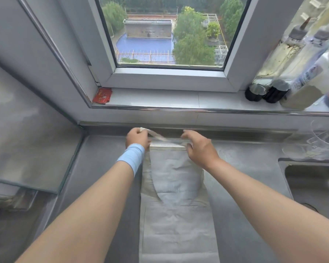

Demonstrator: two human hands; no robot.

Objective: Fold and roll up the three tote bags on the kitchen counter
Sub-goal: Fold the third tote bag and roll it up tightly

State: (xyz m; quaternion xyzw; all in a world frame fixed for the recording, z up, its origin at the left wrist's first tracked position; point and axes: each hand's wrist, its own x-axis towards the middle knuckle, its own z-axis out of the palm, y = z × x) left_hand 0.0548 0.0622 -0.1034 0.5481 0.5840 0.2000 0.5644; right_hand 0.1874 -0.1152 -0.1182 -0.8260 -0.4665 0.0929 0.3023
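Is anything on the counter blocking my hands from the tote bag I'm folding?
Nothing visible. Your left hand already pinches its strap, and your right hand rests on the tote bag at its far end.

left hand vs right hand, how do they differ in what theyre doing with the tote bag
The left hand pinches a strap lifted off the counter; the right hand presses the far folded edge of the tote bag. The left wrist wears a blue band; the right wrist is bare. Both work at the bag's far end.
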